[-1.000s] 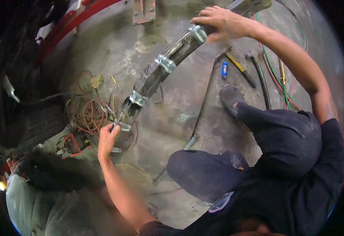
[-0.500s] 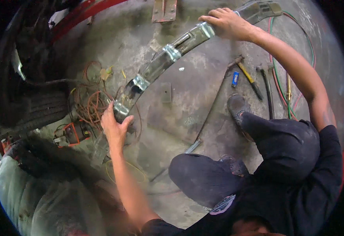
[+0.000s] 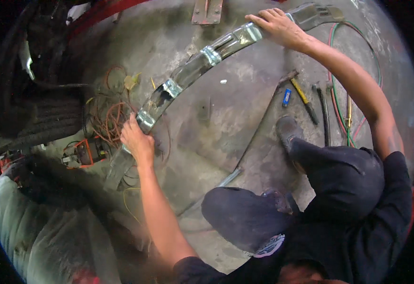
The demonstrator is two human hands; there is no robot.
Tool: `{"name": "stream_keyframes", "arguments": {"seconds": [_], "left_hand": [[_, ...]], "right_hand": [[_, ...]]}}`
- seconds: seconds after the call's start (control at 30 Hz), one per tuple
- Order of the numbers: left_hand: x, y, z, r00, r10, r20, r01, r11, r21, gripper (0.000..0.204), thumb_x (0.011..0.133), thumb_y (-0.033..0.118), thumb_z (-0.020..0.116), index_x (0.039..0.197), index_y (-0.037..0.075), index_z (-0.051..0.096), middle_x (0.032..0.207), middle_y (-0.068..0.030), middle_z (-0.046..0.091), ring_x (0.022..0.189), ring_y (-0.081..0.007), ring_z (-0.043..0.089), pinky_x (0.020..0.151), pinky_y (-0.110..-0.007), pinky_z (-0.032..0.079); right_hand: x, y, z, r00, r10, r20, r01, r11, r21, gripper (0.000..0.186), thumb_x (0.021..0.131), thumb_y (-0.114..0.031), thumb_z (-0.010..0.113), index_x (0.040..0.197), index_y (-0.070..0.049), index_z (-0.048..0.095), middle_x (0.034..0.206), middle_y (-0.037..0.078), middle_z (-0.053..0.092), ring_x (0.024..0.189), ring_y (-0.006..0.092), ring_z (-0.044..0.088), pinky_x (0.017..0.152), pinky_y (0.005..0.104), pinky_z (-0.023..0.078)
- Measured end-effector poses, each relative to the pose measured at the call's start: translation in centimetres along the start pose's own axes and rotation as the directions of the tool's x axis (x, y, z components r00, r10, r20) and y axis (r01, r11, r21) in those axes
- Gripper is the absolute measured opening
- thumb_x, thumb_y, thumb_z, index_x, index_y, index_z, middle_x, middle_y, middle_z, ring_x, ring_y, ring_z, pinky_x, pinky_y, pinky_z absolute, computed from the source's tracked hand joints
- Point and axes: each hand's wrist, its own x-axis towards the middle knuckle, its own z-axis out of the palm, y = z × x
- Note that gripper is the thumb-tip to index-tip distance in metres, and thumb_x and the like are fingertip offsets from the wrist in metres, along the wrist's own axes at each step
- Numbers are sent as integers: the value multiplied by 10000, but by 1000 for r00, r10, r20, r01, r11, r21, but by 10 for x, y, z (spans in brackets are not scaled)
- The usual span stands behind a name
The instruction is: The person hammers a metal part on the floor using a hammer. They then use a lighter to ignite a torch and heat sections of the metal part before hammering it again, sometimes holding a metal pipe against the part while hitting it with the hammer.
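Note:
A long metal beam (image 3: 191, 71) stretches across the upper middle, from the left to the far right. Bright silvery bands cross its darker surface at intervals, and its outline bends in the wide picture. My left hand (image 3: 138, 141) is closed around the beam near its nearer left end, a short piece of which sticks out below the fingers. Toward the other end, my right hand (image 3: 281, 29) grips from above with its fingers over the edge. Part of the beam is hidden beneath each hand.
On the concrete floor at right lie a yellow-and-black-handled hammer (image 3: 304, 100), a small blue object (image 3: 287, 97), a black bar (image 3: 324, 116) and red and green hoses (image 3: 335, 80). A long thin rod (image 3: 256, 132) runs toward my knee. Tangled orange cord (image 3: 113, 122) and an orange-framed device (image 3: 86, 152) lie left.
My left thumb and fingers, spread at the beam's end before, have closed around it. My right hand keeps its hold. The whole view has shifted slightly.

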Motion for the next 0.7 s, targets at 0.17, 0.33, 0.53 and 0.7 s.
{"name": "stream_keyframes", "arguments": {"seconds": [0.17,0.33,0.53,0.7], "left_hand": [[0,-6,4,988,63,-141,-63,998,5,671,688,16,716,1333,64,537,1161,-155,599,1117,-389,562,933,-501,425],[25,18,-61,996,48,-75,-55,995,-87,680,664,-44,593,1333,67,547,1158,-154,608,1112,-400,561,939,-484,427],[14,23,-74,955,86,283,-19,973,-231,663,701,-49,567,1355,61,577,1185,-191,564,1134,-413,558,948,-497,473],[-20,29,-21,860,192,473,-60,958,-280,618,737,-43,601,1342,78,586,1114,-193,551,1051,-412,593,892,-495,496]], "right_hand": [[3,7,-18,994,-23,-104,19,999,-38,686,801,-81,672,1458,-160,493,1086,103,571,1095,311,578,963,445,453],[19,21,-96,988,1,-154,-6,999,-32,619,798,-172,704,1385,-166,508,1125,154,546,1047,370,579,815,498,480],[14,25,-84,927,-110,358,67,989,131,454,808,-176,676,1256,-149,604,1051,142,582,1028,358,576,825,511,462],[-28,-2,-29,900,-79,428,-35,967,252,487,743,34,595,1209,-94,656,1021,143,665,1048,351,635,823,485,513]]}}
